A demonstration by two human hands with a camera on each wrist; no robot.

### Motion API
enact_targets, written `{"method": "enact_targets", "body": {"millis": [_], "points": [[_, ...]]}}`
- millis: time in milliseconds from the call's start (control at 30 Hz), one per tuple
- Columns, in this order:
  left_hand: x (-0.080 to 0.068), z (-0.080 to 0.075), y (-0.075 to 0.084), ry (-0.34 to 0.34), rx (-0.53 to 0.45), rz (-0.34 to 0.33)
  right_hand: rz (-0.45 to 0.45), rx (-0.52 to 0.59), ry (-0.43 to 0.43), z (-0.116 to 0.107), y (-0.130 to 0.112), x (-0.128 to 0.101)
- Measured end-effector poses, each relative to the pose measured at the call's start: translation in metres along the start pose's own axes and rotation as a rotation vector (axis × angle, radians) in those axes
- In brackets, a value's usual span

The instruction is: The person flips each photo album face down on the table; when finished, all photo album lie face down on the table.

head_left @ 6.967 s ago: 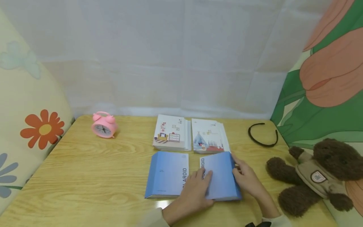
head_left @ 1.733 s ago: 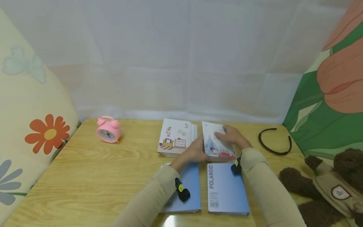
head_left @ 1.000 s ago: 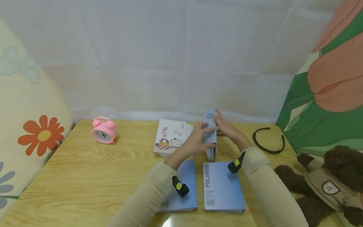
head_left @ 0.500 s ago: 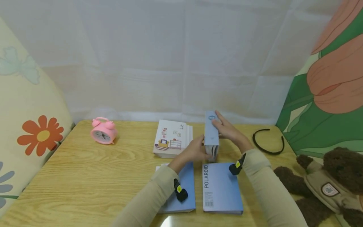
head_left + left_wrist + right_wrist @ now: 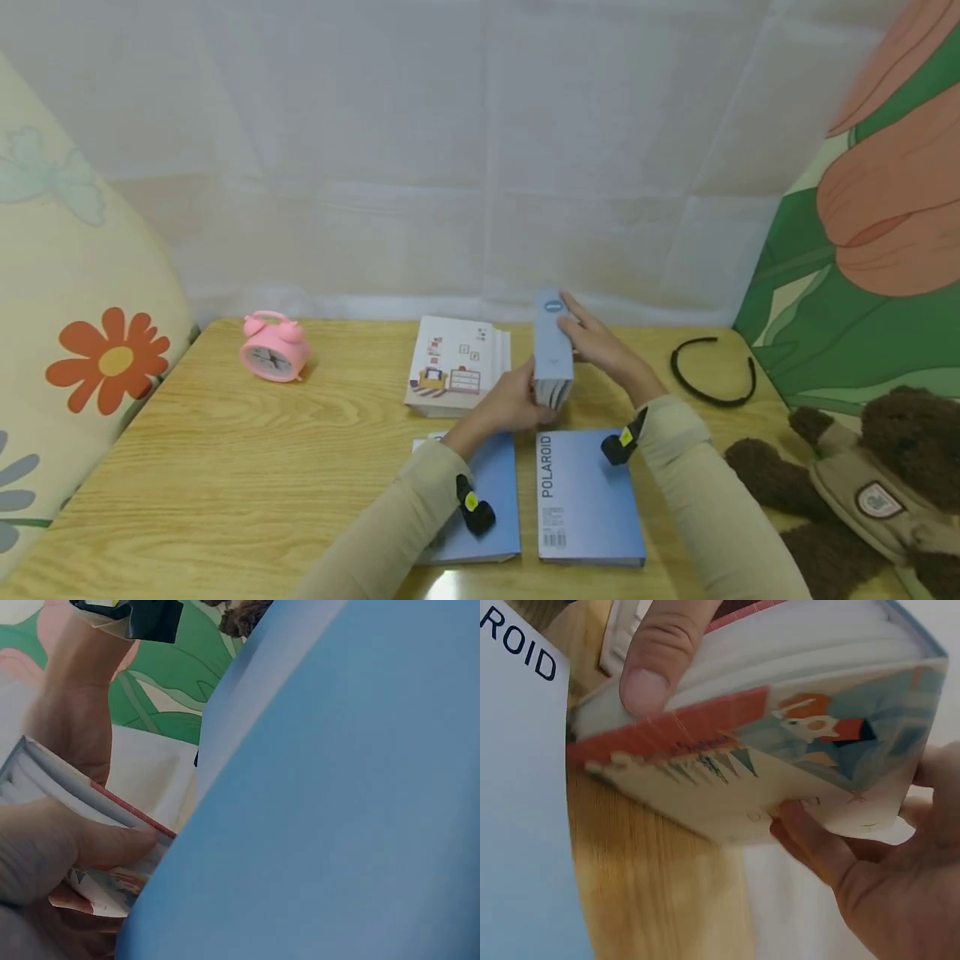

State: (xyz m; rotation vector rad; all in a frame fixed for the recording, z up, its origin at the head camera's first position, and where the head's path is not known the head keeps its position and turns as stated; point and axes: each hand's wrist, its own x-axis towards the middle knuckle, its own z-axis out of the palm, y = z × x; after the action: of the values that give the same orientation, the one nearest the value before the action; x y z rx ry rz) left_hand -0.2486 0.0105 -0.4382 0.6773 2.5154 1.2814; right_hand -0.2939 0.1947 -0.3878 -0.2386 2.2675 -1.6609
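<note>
Both hands hold a thick photo album (image 5: 553,337) on its edge at the back of the table, pale blue spine upward. My left hand (image 5: 512,402) grips its near end, thumb over the page edges, as the left wrist view also shows. Against its right side lies my right hand (image 5: 600,346), a finger near the spine. In the right wrist view the album's illustrated cover (image 5: 817,757) faces the camera, with the right hand's fingers (image 5: 810,832) on it. In front lie two blue albums, one (image 5: 588,500) marked POLAROID, the other (image 5: 491,508) partly under the left forearm.
A white illustrated album (image 5: 453,362) lies left of the held one. A pink alarm clock (image 5: 275,346) stands at the back left. A black headband (image 5: 712,400) and a brown teddy bear (image 5: 847,475) are on the right. White cloth (image 5: 375,208) hangs behind the wooden table (image 5: 247,483).
Both hands have left the right blue album for the white illustrated one behind it and tilted that up, spine upward. In the last half second it has shifted slightly left.
</note>
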Motion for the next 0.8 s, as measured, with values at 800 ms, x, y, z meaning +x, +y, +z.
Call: {"method": "enact_targets", "body": {"millis": [800], "points": [[0.002,0.002,0.011,-0.09,0.438,-0.056,0.122,-0.692,0.08,-0.037,0.048,-0.022]]}}
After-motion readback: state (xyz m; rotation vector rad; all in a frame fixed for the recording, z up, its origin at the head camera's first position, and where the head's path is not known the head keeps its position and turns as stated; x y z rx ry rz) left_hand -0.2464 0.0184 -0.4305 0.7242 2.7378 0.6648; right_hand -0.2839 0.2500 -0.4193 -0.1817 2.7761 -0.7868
